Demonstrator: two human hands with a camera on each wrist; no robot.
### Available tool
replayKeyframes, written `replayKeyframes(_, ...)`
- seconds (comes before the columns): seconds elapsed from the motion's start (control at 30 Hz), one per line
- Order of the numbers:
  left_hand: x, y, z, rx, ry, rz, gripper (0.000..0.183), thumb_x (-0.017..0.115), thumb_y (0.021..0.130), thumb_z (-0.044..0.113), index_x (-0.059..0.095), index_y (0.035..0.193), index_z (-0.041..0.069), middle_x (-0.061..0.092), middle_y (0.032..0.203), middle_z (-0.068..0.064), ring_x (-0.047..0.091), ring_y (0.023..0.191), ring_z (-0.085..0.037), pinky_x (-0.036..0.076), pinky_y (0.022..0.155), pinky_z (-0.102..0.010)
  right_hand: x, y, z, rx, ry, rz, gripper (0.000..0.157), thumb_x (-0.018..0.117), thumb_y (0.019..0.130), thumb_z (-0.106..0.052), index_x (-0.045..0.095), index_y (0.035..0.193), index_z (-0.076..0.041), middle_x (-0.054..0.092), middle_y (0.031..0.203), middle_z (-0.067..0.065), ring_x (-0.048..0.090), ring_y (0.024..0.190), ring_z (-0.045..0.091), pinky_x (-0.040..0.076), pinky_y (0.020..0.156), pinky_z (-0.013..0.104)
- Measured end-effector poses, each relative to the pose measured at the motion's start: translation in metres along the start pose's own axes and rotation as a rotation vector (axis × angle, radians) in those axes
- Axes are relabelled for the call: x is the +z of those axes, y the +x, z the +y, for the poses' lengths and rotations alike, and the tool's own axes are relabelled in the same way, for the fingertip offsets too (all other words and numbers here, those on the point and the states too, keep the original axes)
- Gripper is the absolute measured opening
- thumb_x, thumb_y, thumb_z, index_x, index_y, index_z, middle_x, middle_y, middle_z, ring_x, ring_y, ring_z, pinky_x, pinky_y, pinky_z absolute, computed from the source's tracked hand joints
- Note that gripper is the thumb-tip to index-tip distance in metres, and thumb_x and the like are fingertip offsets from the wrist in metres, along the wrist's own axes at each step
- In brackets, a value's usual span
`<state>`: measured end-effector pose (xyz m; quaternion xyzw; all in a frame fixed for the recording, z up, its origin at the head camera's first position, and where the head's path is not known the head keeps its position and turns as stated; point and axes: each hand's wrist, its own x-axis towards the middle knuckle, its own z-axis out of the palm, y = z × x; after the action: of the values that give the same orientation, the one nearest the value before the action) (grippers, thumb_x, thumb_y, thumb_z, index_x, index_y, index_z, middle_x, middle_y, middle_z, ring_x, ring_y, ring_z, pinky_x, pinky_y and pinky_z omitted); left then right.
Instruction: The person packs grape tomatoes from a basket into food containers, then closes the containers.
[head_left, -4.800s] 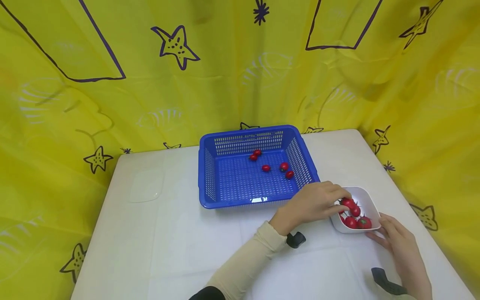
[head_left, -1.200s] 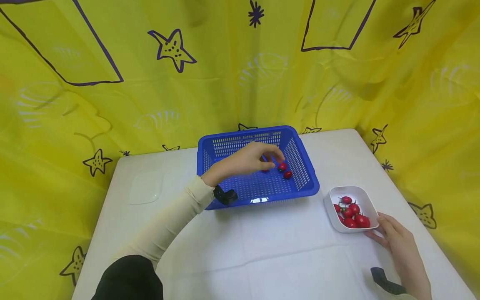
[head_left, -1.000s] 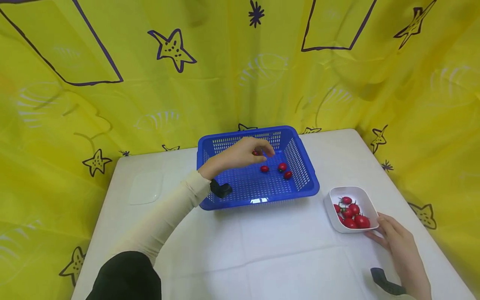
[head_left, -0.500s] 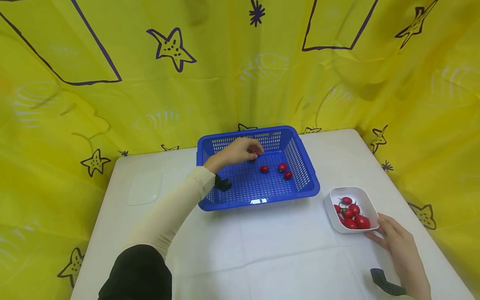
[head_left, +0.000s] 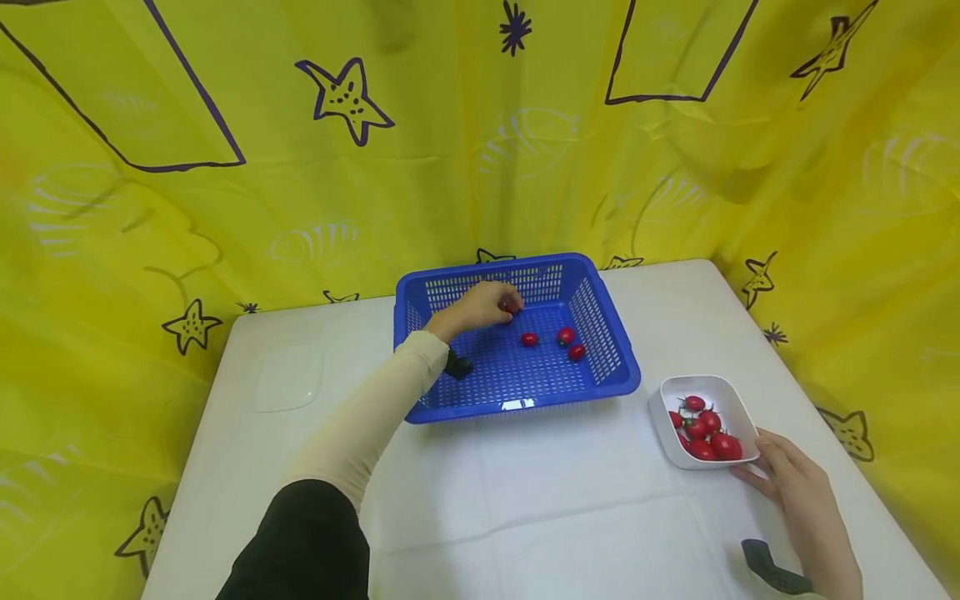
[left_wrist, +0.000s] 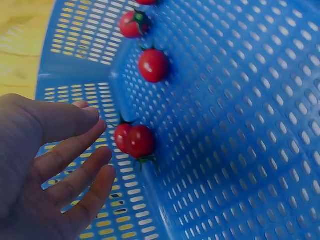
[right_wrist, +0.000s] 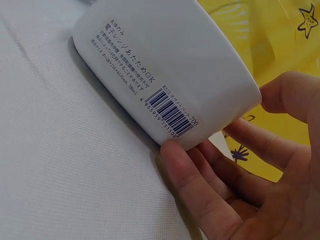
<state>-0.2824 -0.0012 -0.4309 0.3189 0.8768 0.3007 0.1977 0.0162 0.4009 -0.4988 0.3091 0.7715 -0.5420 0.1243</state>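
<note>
My left hand (head_left: 483, 306) reaches into the blue basket (head_left: 453, 414), toward its back left. In the left wrist view its fingers (left_wrist: 95, 160) are loosely bent, just short of two cherry tomatoes (left_wrist: 141, 141) lying against each other by the basket wall. Three more, including a cherry tomato (head_left: 529, 339) at mid-floor, lie to the right. My right hand (head_left: 806, 492) grips the near right corner of a white square container (head_left: 675, 446), thumb at the rim and fingers low on its side. Several cherry tomatoes (head_left: 726, 446) with green stems lie inside it.
A translucent lid (head_left: 288, 379) lies flat on the left of the white-covered table (head_left: 570, 517). A yellow curtain (head_left: 442, 192) with drawn starfish hangs close behind the basket and along both sides.
My left hand has gone from the white container to the basket, then moved left and down to the two back tomatoes. My right hand has kept its grip on the container.
</note>
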Motion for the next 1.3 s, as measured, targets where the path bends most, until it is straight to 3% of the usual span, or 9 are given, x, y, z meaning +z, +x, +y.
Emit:
replayKeyframes(0.07,0.002,0.003,-0.001,-0.003,0.067,-0.009,0.026,0.062,0.101,0.001,0.069,0.126,0.0,0.071,0.126,-0.015,0.065,0.12,-0.028,0.053,0.109,-0.038,0.0,0.0,0.001,-0.01,-0.003,0.0,0.084,0.027,0.107,-0.061,0.015,0.166,-0.003,0.015,0.17,0.026,0.033,0.144,0.04,0.057,0.077,0.011)
replayKeyframes(0.17,0.006,0.006,-0.002,-0.007,0.145,-0.02,0.026,0.062,0.101,0.002,0.07,0.125,0.002,0.071,0.125,-0.013,0.065,0.119,-0.028,0.053,0.108,-0.038,-0.001,0.0,0.003,-0.029,-0.004,-0.005,0.084,0.029,0.108,-0.061,0.017,0.165,-0.001,0.016,0.169,0.026,0.046,0.131,0.02,0.058,0.079,0.011)
replayKeyframes(0.27,0.007,0.006,-0.002,-0.011,0.175,-0.022,0.025,0.062,0.101,0.004,0.071,0.125,0.003,0.072,0.124,-0.012,0.065,0.118,-0.027,0.053,0.108,-0.039,-0.002,0.0,0.005,-0.042,0.005,-0.004,0.083,0.03,0.108,-0.061,0.018,0.165,-0.001,0.016,0.168,0.027,0.045,0.117,-0.002,0.058,0.079,0.011)
replayKeyframes(0.37,0.008,0.006,-0.001,-0.006,0.19,-0.018,0.025,0.063,0.101,0.003,0.072,0.124,0.003,0.072,0.124,-0.013,0.065,0.119,-0.028,0.053,0.108,-0.04,-0.002,0.0,0.007,-0.052,0.012,0.001,0.083,0.031,0.108,-0.06,0.019,0.164,-0.001,0.016,0.167,0.026,0.042,0.112,-0.008,0.058,0.079,0.012)
replayKeyframes(0.73,0.011,0.004,-0.011,-0.06,0.214,-0.03,0.024,0.064,0.1,0.004,0.072,0.123,0.004,0.072,0.123,-0.012,0.065,0.116,-0.027,0.054,0.106,-0.038,-0.003,-0.001,0.008,-0.07,0.013,-0.01,0.083,0.031,0.108,-0.059,0.019,0.164,0.001,0.016,0.166,0.029,0.043,0.1,-0.017,0.058,0.079,0.011)
replayKeyframes(1.1,0.012,-0.001,-0.016,-0.084,0.224,-0.045,0.023,0.068,0.097,0.002,0.074,0.119,0.005,0.073,0.122,-0.012,0.066,0.115,-0.028,0.055,0.105,-0.039,-0.003,-0.002,0.006,-0.061,0.008,-0.012,0.083,0.03,0.108,-0.061,0.018,0.165,-0.002,0.016,0.167,0.027,0.044,0.112,-0.007,0.057,0.079,0.011)
replayKeyframes(1.3,0.01,-0.004,-0.016,-0.089,0.253,-0.046,0.02,0.071,0.096,0.005,0.074,0.115,0.006,0.073,0.118,-0.01,0.066,0.11,-0.026,0.056,0.102,-0.037,-0.003,-0.003,0.006,-0.078,0.001,-0.012,0.083,0.03,0.108,-0.06,0.019,0.164,0.0,0.017,0.166,0.027,0.044,0.11,-0.009,0.058,0.079,0.011)
